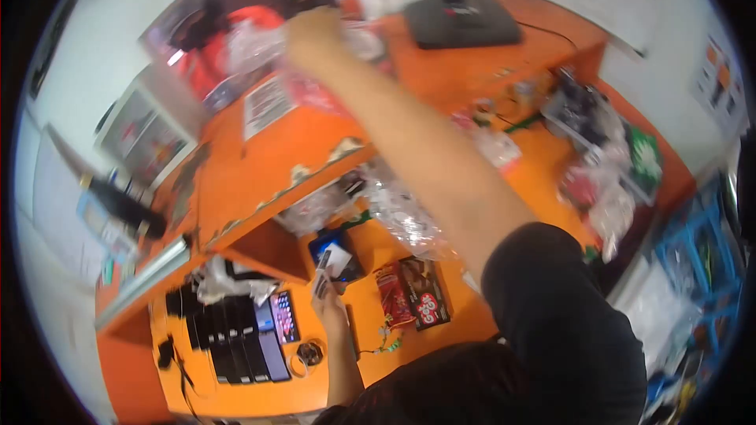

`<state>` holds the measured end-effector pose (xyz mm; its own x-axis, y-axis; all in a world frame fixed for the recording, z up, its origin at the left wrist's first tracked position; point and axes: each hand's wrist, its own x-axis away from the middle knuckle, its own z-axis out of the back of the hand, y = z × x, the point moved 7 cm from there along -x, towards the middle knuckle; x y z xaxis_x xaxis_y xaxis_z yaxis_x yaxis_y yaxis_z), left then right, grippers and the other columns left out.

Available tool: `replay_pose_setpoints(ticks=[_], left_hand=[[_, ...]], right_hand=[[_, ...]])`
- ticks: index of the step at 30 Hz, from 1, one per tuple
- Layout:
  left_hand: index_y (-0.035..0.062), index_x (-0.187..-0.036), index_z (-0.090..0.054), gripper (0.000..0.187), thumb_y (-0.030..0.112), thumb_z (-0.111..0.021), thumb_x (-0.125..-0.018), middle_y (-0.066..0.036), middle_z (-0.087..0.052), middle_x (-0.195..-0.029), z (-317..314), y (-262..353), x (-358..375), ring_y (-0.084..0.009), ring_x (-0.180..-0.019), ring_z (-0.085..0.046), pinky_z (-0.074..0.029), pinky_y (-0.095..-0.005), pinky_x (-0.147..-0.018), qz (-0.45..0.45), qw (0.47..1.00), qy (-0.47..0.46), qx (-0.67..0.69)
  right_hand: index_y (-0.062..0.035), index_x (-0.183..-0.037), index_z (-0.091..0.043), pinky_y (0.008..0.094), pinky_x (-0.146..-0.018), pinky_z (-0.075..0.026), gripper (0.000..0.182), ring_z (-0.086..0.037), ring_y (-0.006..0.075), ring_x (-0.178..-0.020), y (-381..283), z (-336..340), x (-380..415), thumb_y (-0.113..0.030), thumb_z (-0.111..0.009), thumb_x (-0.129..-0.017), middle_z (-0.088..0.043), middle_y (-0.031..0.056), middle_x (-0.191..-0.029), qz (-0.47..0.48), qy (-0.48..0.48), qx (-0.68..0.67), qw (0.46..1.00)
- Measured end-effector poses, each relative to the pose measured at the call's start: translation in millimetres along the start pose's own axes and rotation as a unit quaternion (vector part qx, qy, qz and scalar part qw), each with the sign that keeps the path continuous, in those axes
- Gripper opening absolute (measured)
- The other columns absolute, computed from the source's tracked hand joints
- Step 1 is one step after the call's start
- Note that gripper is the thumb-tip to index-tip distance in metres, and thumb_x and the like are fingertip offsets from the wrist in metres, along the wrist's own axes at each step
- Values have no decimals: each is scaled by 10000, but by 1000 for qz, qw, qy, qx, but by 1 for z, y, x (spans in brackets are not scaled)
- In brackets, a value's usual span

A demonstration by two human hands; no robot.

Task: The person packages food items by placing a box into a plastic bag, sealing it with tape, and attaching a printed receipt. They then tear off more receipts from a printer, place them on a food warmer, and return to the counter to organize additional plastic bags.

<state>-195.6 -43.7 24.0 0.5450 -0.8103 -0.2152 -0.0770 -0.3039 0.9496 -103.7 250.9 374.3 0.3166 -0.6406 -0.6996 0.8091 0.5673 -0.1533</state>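
My bench [236, 393] has a smooth, slightly glossy orange surface, its raised shelf [260, 169] chipped rough along the front edge. Clear, crinkled plastic bags [402, 208] shine; my dark sleeve [543, 283] is matt cloth.

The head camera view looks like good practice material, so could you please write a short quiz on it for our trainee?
1. True or false: the right hand is raised over the upper shelf, while the left hand is low, over the desk.
2. Which thing lies right beside the brown box?
a) a desk fan
b) a red packet
c) a green bottle
3. Fill in the colour: the dark flat devices lie in rows on an ____ surface.

Key: 1 true; 2 b; 3 orange.
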Motion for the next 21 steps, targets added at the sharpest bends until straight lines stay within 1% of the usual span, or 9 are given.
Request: replay_pose_setpoints(ticks=[1, 3, 4, 5, 8, 11, 13, 17, 21], left_hand=[[-54, -1111, -510, 299, 143, -465, -891, -98, -549, -1064, 4, -4, -2, -111, -752, -519, -386, -229, -672, 3, 1000, 12, 7], [-79, -1111, -499, 318, 145, -472, -886, -94, -543, -1068, 10, -11, -2, -113, -770, -505, -384, -233, -674, 41, 997, 64, -14], [-76, -1124, -491, 325, 145, -464, -886, -106, -539, -1085, 3, -1, -2, -118, -792, -495, -383, -241, -688, -21, 1000, 18, 11], [-74, -1143, -473, 337, 142, -460, -886, -117, -534, -1101, 9, -7, -2, -129, -809, -496, -386, -249, -703, -14, 999, 28, 8], [-68, -1182, -435, 364, 137, -456, -882, -137, -523, -1133, 24, -14, -2, -151, -845, -500, -391, -264, -731, 2, 999, 42, 3], [-60, -1201, -414, 382, 132, -459, -874, -150, -515, -1154, 25, -12, 2, -171, -876, -504, -397, -280, -754, 8, 999, 44, 6], [-52, -1164, -446, 351, 130, -466, -864, -156, -514, -1164, 22, -16, 2, -176, -861, -515, -403, -291, -751, 4, 998, 64, 28], [-40, -1139, -473, 333, 145, -477, -862, -135, -546, -1130, 10, -23, 0, -148, -776, -523, -390, -272, -699, 25, 999, 34, 13], [-41, -1112, -507, 305, 142, -461, -872, -119, -565, -1093, 4, -40, 0, -140, -785, -523, -383, -270, -683, 54, 998, 21, -9]], right_hand=[[-65, -798, -662, 410, -696, -474, 191, -620, 270, -823, 1, 0, -2, -181, -594, -662, -641, 158, -850, -13, 98, -20, 995], [-14, -806, -650, 373, -680, -476, 216, -618, 272, -789, 20, 24, 13, -155, -595, -652, -636, 173, -819, 39, 4, -94, 995], [11, -812, -644, 353, -665, -473, 235, -615, 268, -761, 28, 31, 18, -161, -604, -657, -632, 182, -795, 64, -43, -126, 989], [11, -812, -644, 353, -665, -473, 235, -615, 268, -761, 45, 43, 21, -161, -604, -657, -632, 182, -795, 50, -41, -118, 991], [52, -848, -620, 333, -584, -420, 342, -530, 196, -644, 98, 82, 43, -266, -629, -721, -589, 122, -725, -54, -146, -397, 904], [27, -792, -623, 299, -611, -413, 289, -512, 149, -653, 125, 142, 87, -258, -573, -791, -591, 63, -744, -81, -163, -327, 927], [-6, -816, -616, 272, -619, -406, 266, -500, 120, -663, 144, 160, 114, -265, -555, -818, -573, 35, -750, -46, -162, -330, 929], [-68, -820, -549, 241, -607, -385, 196, -459, 75, -653, 213, 162, 190, -250, -487, -858, -503, -19, -716, -169, -122, -275, 938], [-44, -817, -558, 272, -580, -397, 119, -496, 93, -658, 326, 98, 275, -149, -503, -828, -524, -9, -683, -372, -18, -386, 844]])
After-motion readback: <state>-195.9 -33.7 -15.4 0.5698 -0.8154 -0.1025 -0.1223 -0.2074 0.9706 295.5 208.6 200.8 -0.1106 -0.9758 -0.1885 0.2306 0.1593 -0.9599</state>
